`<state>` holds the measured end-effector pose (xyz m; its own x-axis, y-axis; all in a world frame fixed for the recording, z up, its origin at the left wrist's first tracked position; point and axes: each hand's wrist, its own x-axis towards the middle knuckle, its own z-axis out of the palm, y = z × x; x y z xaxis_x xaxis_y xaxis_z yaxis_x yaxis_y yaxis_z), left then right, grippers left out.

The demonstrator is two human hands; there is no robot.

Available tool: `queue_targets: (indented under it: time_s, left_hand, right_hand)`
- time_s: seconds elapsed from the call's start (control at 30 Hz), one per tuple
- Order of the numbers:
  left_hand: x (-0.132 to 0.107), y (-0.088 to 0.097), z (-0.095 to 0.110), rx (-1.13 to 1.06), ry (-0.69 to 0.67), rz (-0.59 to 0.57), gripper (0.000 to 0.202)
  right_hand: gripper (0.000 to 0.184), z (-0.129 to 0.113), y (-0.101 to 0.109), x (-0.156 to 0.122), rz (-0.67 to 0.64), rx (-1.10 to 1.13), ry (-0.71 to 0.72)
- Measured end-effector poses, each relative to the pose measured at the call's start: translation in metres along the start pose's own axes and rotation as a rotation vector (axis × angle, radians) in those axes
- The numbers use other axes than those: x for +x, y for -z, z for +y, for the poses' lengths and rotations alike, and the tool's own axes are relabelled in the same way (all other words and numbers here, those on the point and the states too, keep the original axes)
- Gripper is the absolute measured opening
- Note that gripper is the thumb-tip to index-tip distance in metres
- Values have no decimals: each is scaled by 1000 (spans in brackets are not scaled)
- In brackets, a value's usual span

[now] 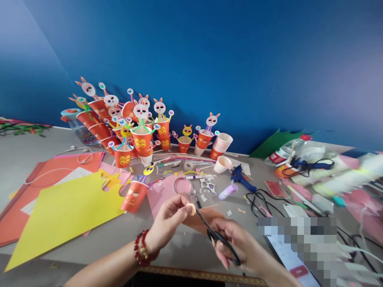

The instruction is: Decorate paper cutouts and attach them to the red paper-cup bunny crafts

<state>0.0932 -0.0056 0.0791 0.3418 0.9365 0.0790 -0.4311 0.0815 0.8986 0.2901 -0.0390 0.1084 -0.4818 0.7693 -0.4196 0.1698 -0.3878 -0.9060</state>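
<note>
My left hand [171,217], with a red bead bracelet on the wrist, pinches a small round pale orange paper piece [191,209] between thumb and fingers. My right hand [236,244] grips black-handled scissors [209,227], whose blades point up and left and meet the paper piece. Both hands hover low over the grey table [113,235] near its front edge. Below them lies an orange paper sheet [206,219].
Several red paper cups with bunny heads [140,131] stand at the back by the blue wall. A yellow sheet [66,211] and red sheets lie left. A tipped cup [134,196], tape roll [182,185], blue glue gun [239,175], glue stick [227,192] and cables [260,201] sit mid-table.
</note>
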Motion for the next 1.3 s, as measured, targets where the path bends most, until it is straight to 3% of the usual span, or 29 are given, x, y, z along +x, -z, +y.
queue_targets:
  time_s: [0.53, 1.3]
  left_hand:
    - [9, 3, -2, 111, 26, 31, 30]
    - [15, 4, 2, 85, 28, 54, 30]
  right_hand:
    - [63, -6, 13, 8, -48, -72, 41]
    - [66, -4, 18, 18, -25, -17, 21]
